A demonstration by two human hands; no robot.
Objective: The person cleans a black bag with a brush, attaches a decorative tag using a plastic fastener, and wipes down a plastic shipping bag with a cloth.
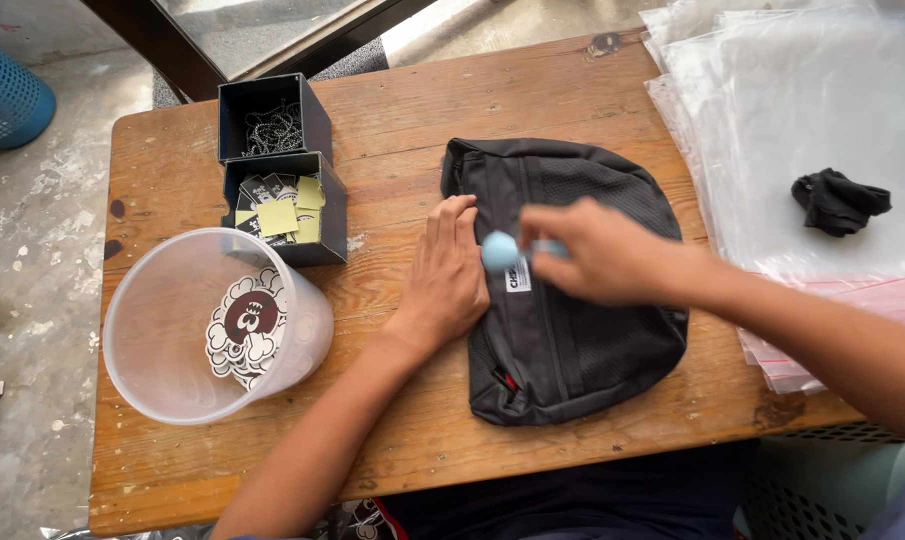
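Observation:
A black fabric bag [572, 330] with mesh panels lies flat on the wooden table [422, 110]. My left hand [447, 275] rests palm down on the bag's left edge, fingers together and flat. My right hand [597, 255] hovers over the bag's middle and grips a small light-blue tool [502, 250] whose rounded end points left, just above a small white label on the bag. The tool is blurred.
A clear plastic bucket [162, 320] holds cloud-shaped stickers at the left. Behind it stand two black boxes, one [272, 115] with metal chains, one [324, 215] with small tags. Clear plastic bags [802, 120] are stacked at the right, with a crumpled black cloth [837, 200] on top.

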